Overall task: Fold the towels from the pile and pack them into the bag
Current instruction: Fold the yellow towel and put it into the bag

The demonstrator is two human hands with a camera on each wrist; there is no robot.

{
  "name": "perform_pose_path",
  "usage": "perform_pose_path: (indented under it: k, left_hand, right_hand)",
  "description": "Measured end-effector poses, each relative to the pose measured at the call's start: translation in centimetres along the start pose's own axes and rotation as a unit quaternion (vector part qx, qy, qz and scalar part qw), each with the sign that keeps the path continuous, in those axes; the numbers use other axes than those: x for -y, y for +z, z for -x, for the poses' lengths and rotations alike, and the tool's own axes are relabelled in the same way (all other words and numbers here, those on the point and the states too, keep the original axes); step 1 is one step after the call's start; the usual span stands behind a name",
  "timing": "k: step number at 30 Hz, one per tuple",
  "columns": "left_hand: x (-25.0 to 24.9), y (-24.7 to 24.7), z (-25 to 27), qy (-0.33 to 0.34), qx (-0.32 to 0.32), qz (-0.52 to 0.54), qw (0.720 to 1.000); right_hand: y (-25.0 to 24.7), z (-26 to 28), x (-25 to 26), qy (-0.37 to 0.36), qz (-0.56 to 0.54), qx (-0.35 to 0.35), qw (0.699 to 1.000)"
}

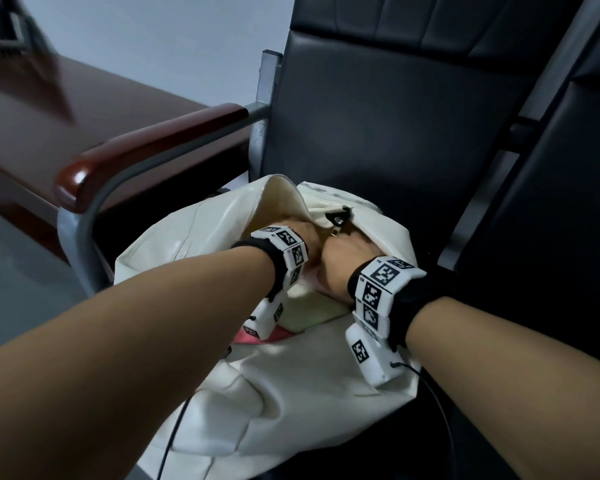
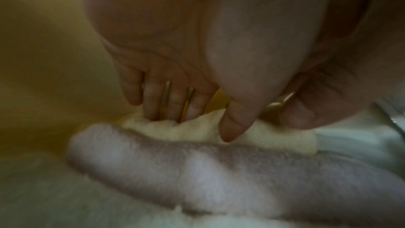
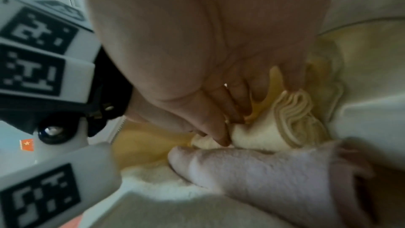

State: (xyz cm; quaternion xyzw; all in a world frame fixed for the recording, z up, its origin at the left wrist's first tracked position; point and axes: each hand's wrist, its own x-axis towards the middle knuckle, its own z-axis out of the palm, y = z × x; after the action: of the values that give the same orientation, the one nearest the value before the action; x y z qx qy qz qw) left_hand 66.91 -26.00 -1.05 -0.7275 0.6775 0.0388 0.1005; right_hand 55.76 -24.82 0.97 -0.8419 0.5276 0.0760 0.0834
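Hands side by side inside the open mouth of a cream bag (image 1: pixel 174 271), knuckles touching or nearly so. The left hand (image 1: pixel 305 237) reaches downward with fingers (image 2: pixel 153 100) straight and close together, their tips pressing into a folded cream towel (image 2: pixel 197 131); the thumb tip rests on the same towel. The right hand (image 1: pixel 347 258) likewise points down, its fingers (image 3: pixel 221 127) straight and pushed against the cream towel's (image 3: pixel 258 136) folded end, whose stacked layers show as curved ridges just right of the fingertips. Neither hand curls round anything. A pale pinkish-grey towel (image 2: pixel 219 176), rolled or thickly folded, lies on the near side of the cream one, touching it, and fills the near half of the opening. The yellowish lining of the bag closes in on the left and far sides of the hands, leaving little free room around the fingers. In the head view the zipper edge (image 1: pixel 274 181) of the bag stands up on the far side, with a dark clasp (image 1: pixel 340 216) just beyond the knuckles; a strip of pink cloth (image 1: pixel 246 337) shows at the near lip under the left wrist. Both wrists carry white marker blocks with cables trailing toward the near side. The bag sits on a black padded chair seat (image 1: pixel 430 445), bounded on the left by a grey metal frame with a red-brown wooden armrest (image 1: pixel 146 154) and on the far side by the black backrest (image 1: pixel 378 116). A dark wooden table (image 1: pixel 49 109) stands farther left.
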Motion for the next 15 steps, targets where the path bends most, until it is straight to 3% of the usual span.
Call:
perform_pose_path:
  k: [3,8,15]
  left_hand:
    - [-0.1,-0.4,0.2,0.016,-0.006,-0.021,1.0]
    - [0.0,0.4,-0.7,0.019,0.01,0.009,1.0]
    - [0.9,3.4,-4.0,0.071,0.072,-0.113,0.988]
  right_hand:
    - [0.7,-0.8,-0.2,-0.027,-0.021,0.016,0.999]
    - [2.6,-1.6,-1.5,0.004,0.011,0.053,0.999]
    - [2.3,-1.5,-1.6,0.018,0.002,0.083,0.996]
